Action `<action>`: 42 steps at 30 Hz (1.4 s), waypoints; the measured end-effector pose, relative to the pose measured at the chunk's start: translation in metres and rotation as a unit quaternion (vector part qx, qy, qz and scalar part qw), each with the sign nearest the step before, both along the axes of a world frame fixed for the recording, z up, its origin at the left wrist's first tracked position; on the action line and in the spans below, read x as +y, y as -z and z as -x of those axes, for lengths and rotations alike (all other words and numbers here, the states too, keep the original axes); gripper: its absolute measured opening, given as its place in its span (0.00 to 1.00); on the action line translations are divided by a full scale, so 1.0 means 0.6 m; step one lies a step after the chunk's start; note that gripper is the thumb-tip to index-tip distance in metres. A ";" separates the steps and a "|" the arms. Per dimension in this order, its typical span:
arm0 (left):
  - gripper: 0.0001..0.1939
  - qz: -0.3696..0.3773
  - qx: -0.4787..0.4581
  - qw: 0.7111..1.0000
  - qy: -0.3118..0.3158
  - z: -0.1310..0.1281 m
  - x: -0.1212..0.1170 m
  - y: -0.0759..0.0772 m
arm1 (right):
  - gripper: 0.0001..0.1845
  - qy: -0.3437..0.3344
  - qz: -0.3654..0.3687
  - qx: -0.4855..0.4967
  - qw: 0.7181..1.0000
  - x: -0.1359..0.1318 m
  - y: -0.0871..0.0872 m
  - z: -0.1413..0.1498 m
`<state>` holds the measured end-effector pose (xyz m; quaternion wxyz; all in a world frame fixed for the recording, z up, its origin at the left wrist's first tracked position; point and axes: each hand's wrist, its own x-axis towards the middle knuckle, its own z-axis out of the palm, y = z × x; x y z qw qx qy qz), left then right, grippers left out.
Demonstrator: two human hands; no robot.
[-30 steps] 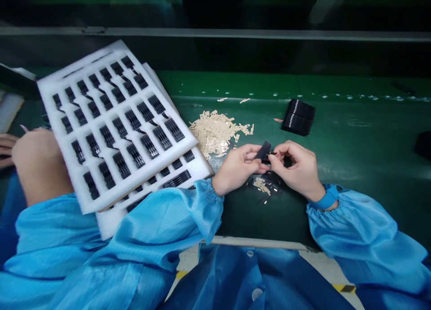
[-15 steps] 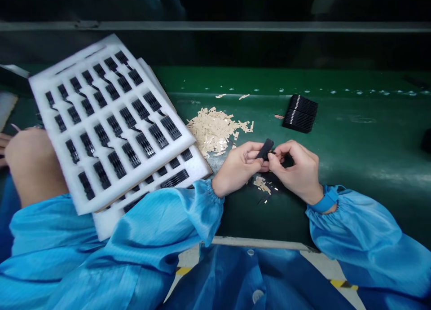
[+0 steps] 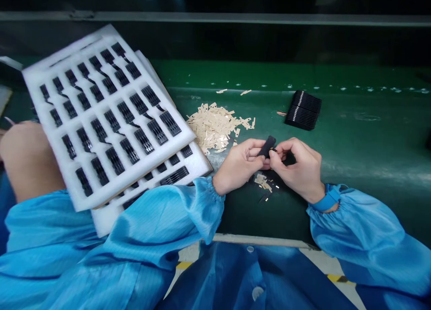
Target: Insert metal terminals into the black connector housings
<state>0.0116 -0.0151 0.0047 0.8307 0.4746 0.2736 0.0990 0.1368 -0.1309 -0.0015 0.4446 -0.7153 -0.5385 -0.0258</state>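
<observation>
My left hand [image 3: 240, 165] is closed around a small flat black strip [image 3: 268, 146], whose far end sticks up between the fingers. Against the strip's right edge, the thumb and forefinger of my right hand [image 3: 298, 166] are pinched together; what lies between them is too small to make out. Below both hands, a scatter of small beige and black scraps [image 3: 263, 181] lies on the green work surface. A heap of thin beige pieces [image 3: 213, 126] spreads out just beyond my left hand.
Two overlapping white foam trays [image 3: 109, 166] with black parts in their slots cover the left side. A neat row of stacked black parts [image 3: 303, 110] stands at the back right. Another person's bare arm [image 3: 32, 162] shows at the far left. A pale table edge [image 3: 262, 240] runs before me.
The view has shifted a little, so the trays sit further left and higher. Both hands stay together at the black strip, with only slight finger movement.
</observation>
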 end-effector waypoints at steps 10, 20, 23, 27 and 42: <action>0.17 -0.008 -0.008 1.000 0.002 0.001 -0.001 0.004 | 0.08 0.002 -0.001 0.007 1.000 0.000 0.000 -0.001; 0.15 -0.074 -0.021 0.997 0.005 0.001 -0.008 0.004 | 0.08 0.025 0.034 0.054 0.998 0.004 0.000 -0.001; 0.14 -0.090 -0.019 0.996 -0.013 0.000 -0.009 0.006 | 0.05 0.048 0.032 0.034 0.998 0.003 -0.002 -0.001; 0.13 -0.072 -0.009 0.997 -0.026 -0.001 -0.006 0.007 | 0.08 0.075 0.001 0.029 0.997 0.003 -0.007 -0.001; 0.12 -0.067 -0.025 0.996 -0.047 -0.005 -0.037 0.010 | 0.09 0.084 0.031 0.106 0.990 0.008 -0.007 0.011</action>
